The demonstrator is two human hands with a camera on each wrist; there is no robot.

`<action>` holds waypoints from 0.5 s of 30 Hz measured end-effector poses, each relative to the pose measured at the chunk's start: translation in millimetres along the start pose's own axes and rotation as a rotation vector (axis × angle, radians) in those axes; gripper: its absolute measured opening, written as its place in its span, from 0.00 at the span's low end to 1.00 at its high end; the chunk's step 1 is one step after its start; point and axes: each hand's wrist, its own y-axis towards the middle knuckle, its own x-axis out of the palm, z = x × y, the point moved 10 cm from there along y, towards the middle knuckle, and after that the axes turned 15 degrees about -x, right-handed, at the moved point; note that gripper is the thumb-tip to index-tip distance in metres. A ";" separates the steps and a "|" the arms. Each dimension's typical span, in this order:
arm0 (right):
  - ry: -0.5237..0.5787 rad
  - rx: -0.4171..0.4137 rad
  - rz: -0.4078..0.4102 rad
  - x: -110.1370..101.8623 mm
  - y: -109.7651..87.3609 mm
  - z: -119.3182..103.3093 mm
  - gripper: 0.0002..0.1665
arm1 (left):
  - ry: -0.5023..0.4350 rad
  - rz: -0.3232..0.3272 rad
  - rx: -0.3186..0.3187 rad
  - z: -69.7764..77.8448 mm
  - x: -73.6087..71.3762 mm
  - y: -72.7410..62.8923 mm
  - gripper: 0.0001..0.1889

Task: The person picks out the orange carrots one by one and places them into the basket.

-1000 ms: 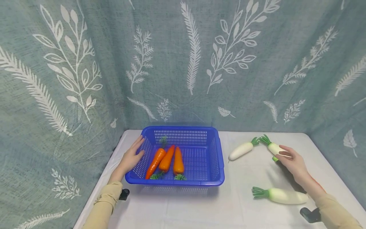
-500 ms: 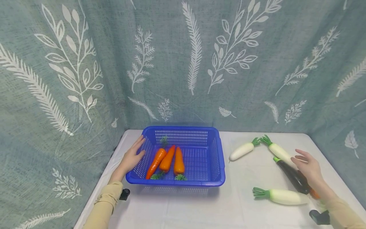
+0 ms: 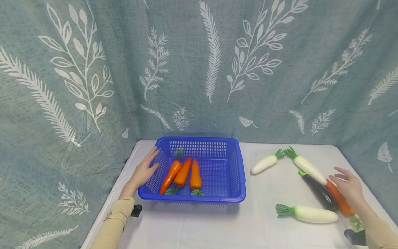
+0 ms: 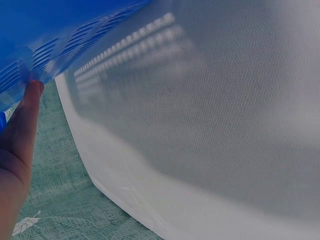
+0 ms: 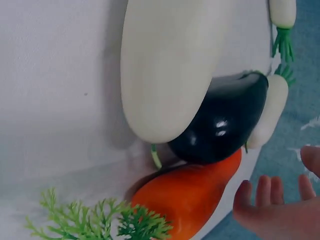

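Note:
At the left end of a blue plastic basket [image 3: 192, 199], my left hand [image 3: 143, 172] rests with straight fingers along the wall. Its fingertip meets the slotted basket side [image 4: 47, 55] in the left wrist view. Inside the basket lie three orange carrots [image 3: 195, 175] with leafy green tops. Over on the right, my right hand [image 3: 349, 186] hovers with loosely bent fingers and holds nothing. Beneath and beside it is another carrot [image 3: 337, 197], partly covered by the hand in the head view. A dark eggplant [image 3: 320, 192] lies along that carrot's left side.
Three white radishes with green tops lie on the white table [image 3: 199, 228]: a front radish [image 3: 316, 214], a back radish [image 3: 264, 164] and a radish behind the eggplant [image 3: 309, 168]. A patterned green-blue curtain [image 3: 192, 69] hangs behind the table and at both sides.
My right hand has moved right and slightly toward me, from over the rear radish to over the carrot, uncovering the eggplant and much of the carrot. The left hand stays at the basket.

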 end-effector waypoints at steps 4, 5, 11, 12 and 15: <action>0.015 0.039 -0.056 1.6 0.0 10.8 0.38 | -0.002 0.001 0.004 -0.3 0.3 0.0 0.29; 0.017 0.049 -0.072 2.3 -0.2 13.2 0.39 | -0.003 0.001 0.005 -0.4 0.4 0.2 0.29; -0.076 -0.010 -0.131 4.7 -0.7 20.5 0.36 | -0.003 0.000 0.000 -1.3 0.4 0.7 0.29; -0.100 -0.028 -0.135 5.2 -0.8 21.0 0.36 | -0.004 -0.001 -0.002 -1.5 0.3 0.6 0.29; -0.128 -0.036 -0.147 7.4 -0.2 25.6 0.36 | -0.004 -0.002 -0.005 -1.5 0.0 0.0 0.29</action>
